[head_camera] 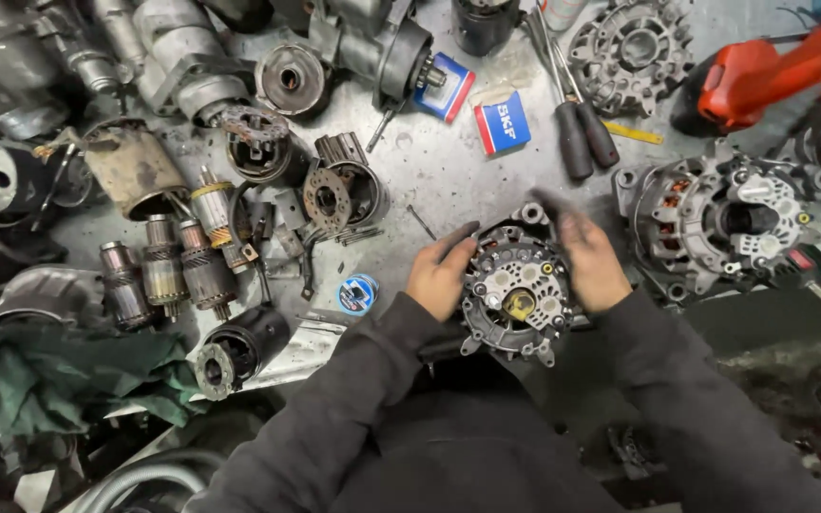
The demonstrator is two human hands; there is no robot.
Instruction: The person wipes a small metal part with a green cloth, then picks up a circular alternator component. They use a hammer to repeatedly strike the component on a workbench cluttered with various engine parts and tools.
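While both hands clasp it, the alternator (517, 296) sits at the workbench (448, 171) edge: left hand (441, 275) against its left rim, right hand (589, 261) on its right. It looks heavy, rigid and greasy; the outer housing gives the safest hold. Screwdrivers (577, 133) lie beyond it.

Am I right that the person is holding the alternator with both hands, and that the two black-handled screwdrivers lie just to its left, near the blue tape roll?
Not quite: both hands, left and right, do hold the alternator, but the head view shows the screwdrivers lying above and to its right, well away from the tape roll, which is on its left.
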